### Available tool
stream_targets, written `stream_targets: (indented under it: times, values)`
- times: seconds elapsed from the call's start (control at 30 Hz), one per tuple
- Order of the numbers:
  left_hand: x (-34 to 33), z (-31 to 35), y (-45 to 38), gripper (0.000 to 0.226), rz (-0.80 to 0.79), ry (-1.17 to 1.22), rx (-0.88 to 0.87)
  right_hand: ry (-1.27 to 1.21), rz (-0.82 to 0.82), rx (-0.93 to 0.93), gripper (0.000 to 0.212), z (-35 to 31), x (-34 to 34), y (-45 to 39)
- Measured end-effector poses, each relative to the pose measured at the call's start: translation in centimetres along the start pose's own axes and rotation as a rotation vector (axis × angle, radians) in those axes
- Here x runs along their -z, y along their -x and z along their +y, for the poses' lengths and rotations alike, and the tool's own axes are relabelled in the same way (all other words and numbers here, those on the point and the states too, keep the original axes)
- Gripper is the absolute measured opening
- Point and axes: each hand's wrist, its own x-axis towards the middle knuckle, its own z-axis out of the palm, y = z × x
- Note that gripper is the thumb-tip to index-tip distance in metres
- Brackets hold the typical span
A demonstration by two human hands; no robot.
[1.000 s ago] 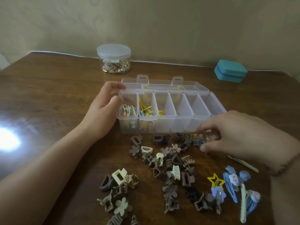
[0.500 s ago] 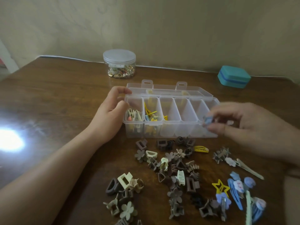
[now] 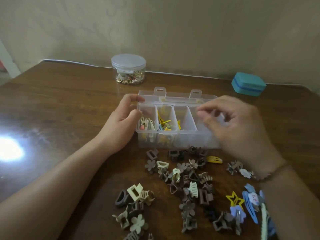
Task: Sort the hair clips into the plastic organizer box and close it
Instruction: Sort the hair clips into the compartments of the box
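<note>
Our left hand (image 3: 119, 125) gripped the left end of the organizer box (image 3: 173, 134), thumb and fingers curled round its corner. The box ran long side left to right, lid laid open behind it. Our right hand (image 3: 232, 125) hovered over the right-hand compartments, fingers loosely bent; blur hid whether they pinched a clip, we could not tell. The loose hair clips (image 3: 187, 184) lay just in front of the box, nearer that right hand

Dim, warm indoor light. A white glare patch burns out on the bench (image 3: 52, 108) at the left edge. The right hand (image 3: 237, 123) is smeared by motion blur. Wide-angle distortion bends the bench's far edge, and the corners look soft.
</note>
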Motion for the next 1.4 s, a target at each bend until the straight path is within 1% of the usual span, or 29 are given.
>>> stream_targets:
  times: [0.07, 0.1, 0.17, 0.2, 0.23, 0.3, 0.33, 0.37, 0.43, 0.5, 0.6, 0.67, 0.73, 0.8, 0.87, 0.9, 0.97, 1.0, 1.03, 1.07, 1.13, 1.23, 1.37, 1.4]
  values:
    - [0.0, -0.1, 0.0, 0.04, -0.001, 0.002, 0.006, -0.029, -0.019, -0.059, 0.009, 0.6, 2.4, 0.2]
    - [0.0, -0.1, 0.0, 0.04, -0.003, 0.001, 0.007, -0.028, -0.055, -0.092, 0.006, 0.8, 3.5, 0.5]
    - [0.0, -0.1, 0.0, 0.038, -0.002, 0.01, 0.01, -0.012, -0.203, -0.15, 0.003, 1.5, 5.2, 0.9]
    - [0.0, -0.2, 0.0, 0.037, -0.003, 0.014, 0.013, 0.0, -0.327, -0.185, 0.004, 1.7, 5.8, 1.0]
    - [0.0, -0.2, 0.0, 0.037, -0.004, 0.014, 0.018, 0.024, -0.486, -0.231, 0.008, 1.9, 6.1, 1.2]
    - [0.0, -0.2, -0.1, 0.037, 0.0, 0.006, 0.018, 0.114, -0.807, -0.331, 0.023, 2.0, 6.2, 1.5]
    - [0.0, -0.2, -0.1, 0.036, 0.002, 0.003, 0.009, 0.174, -0.904, -0.368, 0.028, 1.9, 6.1, 1.5]
    - [0.0, -0.3, -0.1, 0.034, 0.004, -0.001, -0.003, 0.243, -0.945, -0.391, 0.03, 1.8, 5.9, 1.5]
    - [-0.1, -0.2, -0.1, 0.03, 0.004, -0.009, -0.012, 0.386, -0.949, -0.398, 0.026, 1.7, 5.4, 1.3]
    - [-0.1, -0.2, -0.2, 0.032, 0.001, 0.0, -0.003, 0.462, -0.952, -0.383, 0.022, 1.7, 4.9, 1.3]
    - [-0.1, -0.2, -0.2, 0.04, -0.002, -0.002, 0.003, 0.484, -0.954, -0.339, 0.019, 1.5, 4.1, 1.5]
    - [-0.1, -0.1, -0.1, 0.04, -0.005, 0.009, 0.006, 0.433, -0.962, -0.292, 0.019, 1.2, 3.9, 1.5]
    - [-0.1, -0.1, -0.1, 0.04, -0.007, 0.009, 0.005, 0.331, -0.947, -0.209, 0.021, 1.1, 4.0, 1.5]
    - [-0.1, -0.1, -0.1, 0.034, 0.0, 0.004, 0.001, 0.169, -0.904, -0.133, 0.024, 0.6, 4.4, 1.5]
    - [-0.1, -0.1, -0.1, 0.031, 0.003, 0.003, 0.0, -0.045, -0.799, -0.107, 0.025, -0.3, 4.7, 1.4]
    - [0.0, -0.1, -0.1, 0.033, 0.001, 0.004, 0.001, -0.163, -0.687, -0.102, 0.025, -0.7, 4.6, 1.2]
    - [0.0, -0.1, -0.1, 0.037, -0.002, 0.011, 0.001, -0.367, -0.365, -0.128, 0.024, -1.1, 3.6, 0.8]
    - [0.0, -0.1, -0.1, 0.038, -0.002, 0.012, 0.001, -0.398, -0.208, -0.144, 0.024, -1.1, 2.8, 0.5]
    - [0.0, -0.1, -0.1, 0.038, -0.001, 0.012, 0.001, -0.386, -0.086, -0.151, 0.024, -0.9, 1.9, 0.2]
    - [0.0, -0.1, -0.1, 0.038, -0.001, 0.013, 0.002, -0.366, -0.008, -0.162, 0.025, -0.8, 1.0, 0.0]
    - [0.0, -0.1, -0.1, 0.038, -0.004, 0.016, 0.008, -0.359, 0.052, -0.205, 0.026, -0.6, -0.3, -0.3]
    - [0.0, 0.0, 0.0, 0.039, -0.001, 0.013, 0.018, -0.303, 0.052, -0.238, 0.023, -0.5, -1.4, -0.7]
    - [0.0, 0.2, 0.0, 0.038, 0.003, 0.005, 0.029, -0.185, 0.075, -0.159, 0.004, -0.1, -0.8, -0.6]
    - [0.0, 0.2, 0.1, 0.038, 0.005, 0.005, 0.031, -0.159, 0.065, -0.131, 0.002, -0.1, -0.2, -0.4]
